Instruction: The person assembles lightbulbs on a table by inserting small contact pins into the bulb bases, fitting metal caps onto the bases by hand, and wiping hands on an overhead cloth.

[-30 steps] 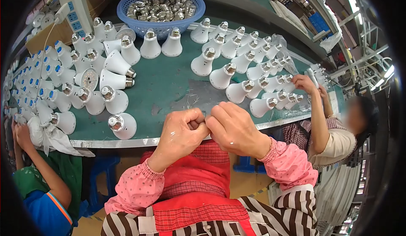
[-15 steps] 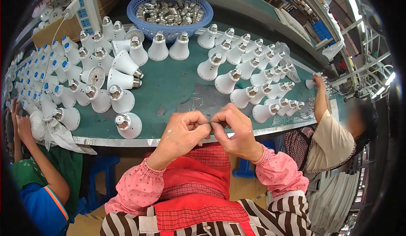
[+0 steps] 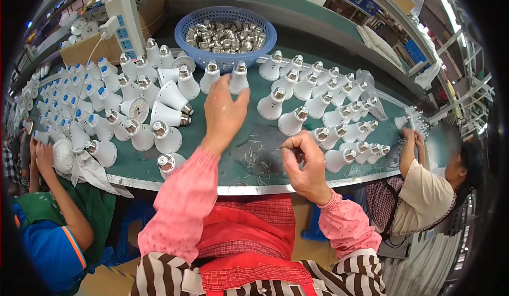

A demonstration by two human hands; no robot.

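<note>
Blue perforated plastic forms the basket (image 3: pixel 228 61) at upper centre, heaped with shiny metal caps (image 3: pixel 233 37). Just below, a smooth white bulb (image 3: pixel 239 83) is partly overlapped by the left hand (image 3: pixel 225 113), its grip spread, contact unclear. The right hand's (image 3: pixel 308 173) grip is curled at centre; whether anything is held cannot be told. Thin wires (image 3: pixel 254 151) are scattered on the green counter (image 3: pixel 233 172).

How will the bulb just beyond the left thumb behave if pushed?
The bulb stands wide end down, so a low push should probably slide it. Pushed at the narrow metal cap, it may tip; once over, its tapered body would likely roll.
</note>
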